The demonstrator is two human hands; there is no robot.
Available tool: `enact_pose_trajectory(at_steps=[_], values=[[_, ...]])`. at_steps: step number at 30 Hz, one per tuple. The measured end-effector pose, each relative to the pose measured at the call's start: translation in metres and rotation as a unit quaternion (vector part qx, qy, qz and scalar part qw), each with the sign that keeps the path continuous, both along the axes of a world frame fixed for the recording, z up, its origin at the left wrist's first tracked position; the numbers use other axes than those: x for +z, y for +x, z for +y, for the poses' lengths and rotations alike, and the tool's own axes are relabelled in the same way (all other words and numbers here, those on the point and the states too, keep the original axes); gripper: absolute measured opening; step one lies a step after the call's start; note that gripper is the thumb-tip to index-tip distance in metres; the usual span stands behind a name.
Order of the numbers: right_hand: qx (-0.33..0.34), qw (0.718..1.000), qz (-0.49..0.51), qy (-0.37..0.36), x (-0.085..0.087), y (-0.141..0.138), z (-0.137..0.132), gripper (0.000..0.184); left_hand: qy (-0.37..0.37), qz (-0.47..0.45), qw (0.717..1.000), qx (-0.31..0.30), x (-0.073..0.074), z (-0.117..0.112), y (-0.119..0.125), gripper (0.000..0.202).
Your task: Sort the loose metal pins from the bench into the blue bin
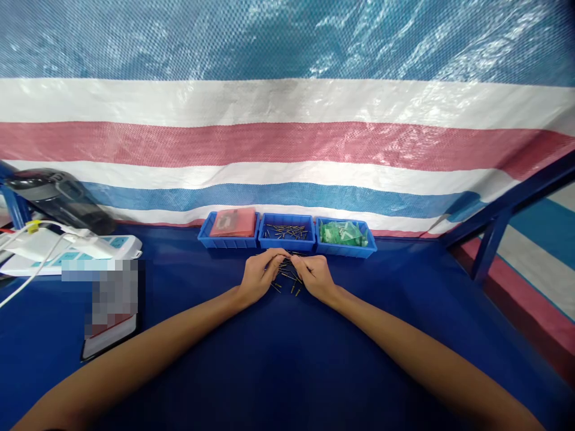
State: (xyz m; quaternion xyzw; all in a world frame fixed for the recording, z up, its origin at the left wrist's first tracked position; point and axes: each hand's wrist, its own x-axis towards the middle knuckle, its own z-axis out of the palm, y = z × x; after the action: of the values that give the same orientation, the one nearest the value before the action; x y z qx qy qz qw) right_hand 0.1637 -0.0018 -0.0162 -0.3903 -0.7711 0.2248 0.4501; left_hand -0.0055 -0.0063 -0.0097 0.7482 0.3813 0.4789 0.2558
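Note:
In the head view, a small pile of thin brass and dark metal pins (287, 274), perhaps screws or rivets, lies on the blue tabletop. My left hand (260, 276) curves over the left side of it, thumb and fingers drawn together. From the other side my right hand (315, 276) reaches in with its fingers closed, and the two sets of fingertips nearly meet above the pile. What the fingertips hold, if anything, is too small to make out. Just behind the hands, a blue bin (287, 240) contains more of these pins.
Left of the middle bin, another blue bin (229, 242) holds pink-red packets (233, 222). A right-hand bin (345, 248) carries green plastic packets (344, 233). A power strip (121, 245), a dark bottle (63, 197) and a partly blurred phone-like object (110, 335) are at left.

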Motion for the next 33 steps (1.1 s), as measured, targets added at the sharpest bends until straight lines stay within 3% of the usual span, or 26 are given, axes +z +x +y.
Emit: enact_pose_trajectory(at_steps=[5, 13, 25, 33], values=[[0.002, 1.000, 0.013, 0.005, 0.001, 0.000, 0.000, 0.051, -0.026, -0.045, 0.999, 0.000, -0.003, 0.003, 0.000, 0.025], [-0.018, 1.000, 0.008, 0.015, 0.007, -0.002, 0.000, 0.046, 0.008, -0.023, 0.999, 0.023, -0.002, 0.005, 0.001, 0.026], [-0.101, 0.994, 0.036, 0.008, 0.000, -0.005, 0.003, 0.033, 0.159, 0.060, 0.985, 0.039, -0.006, 0.006, 0.003, 0.031], [-0.101, 0.992, 0.032, 0.063, -0.003, -0.006, -0.001, 0.026, 0.110, 0.051, 0.991, 0.051, -0.007, 0.007, 0.001, 0.034]])
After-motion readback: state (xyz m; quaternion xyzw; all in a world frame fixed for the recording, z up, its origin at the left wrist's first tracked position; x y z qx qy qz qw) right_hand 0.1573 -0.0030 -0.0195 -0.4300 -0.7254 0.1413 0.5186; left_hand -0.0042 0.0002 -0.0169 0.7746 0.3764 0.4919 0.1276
